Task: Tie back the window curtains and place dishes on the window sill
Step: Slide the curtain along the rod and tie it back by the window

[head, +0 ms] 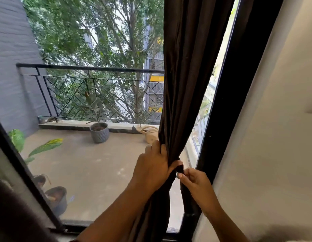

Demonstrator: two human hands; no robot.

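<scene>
The left hand (152, 167) wraps its fingers round the gathered dark brown curtain (185, 67), bunching the cloth into a narrow waist inside its grip. Just right of it, almost touching, the right hand (193, 180) pinches the end of a dark tie strap (180, 169) between thumb and forefinger, and the strap lies across the bunched folds. The black window frame (227, 102) stands just right of the right hand. Beyond the left hand, out on the balcony, sit a cream watering can (151, 135) and, farther left, a grey ribbed pot (99, 132).
</scene>
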